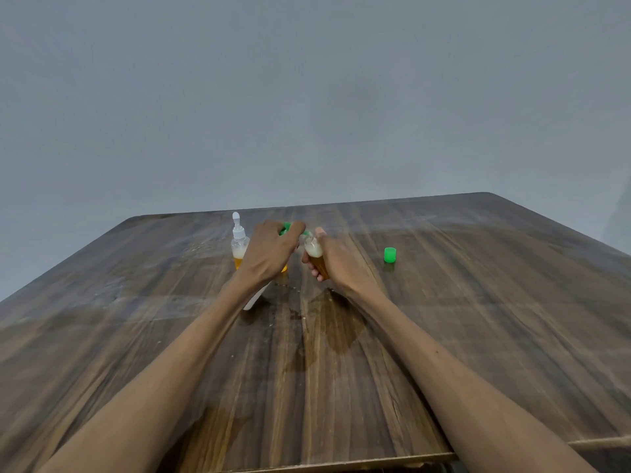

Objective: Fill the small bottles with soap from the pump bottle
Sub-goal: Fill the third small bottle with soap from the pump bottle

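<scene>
- Right hand has its grip around a small bottle, already holding amber soap and foam.
- Left hand has its grip on the green pump, apparently dispensing.
- Another bottle stands partly filled; a cap waits on the tabletop.

Two slim bare forearms showed, unsleeved throughout; the left hand and right hand wore no rings or bands.
</scene>
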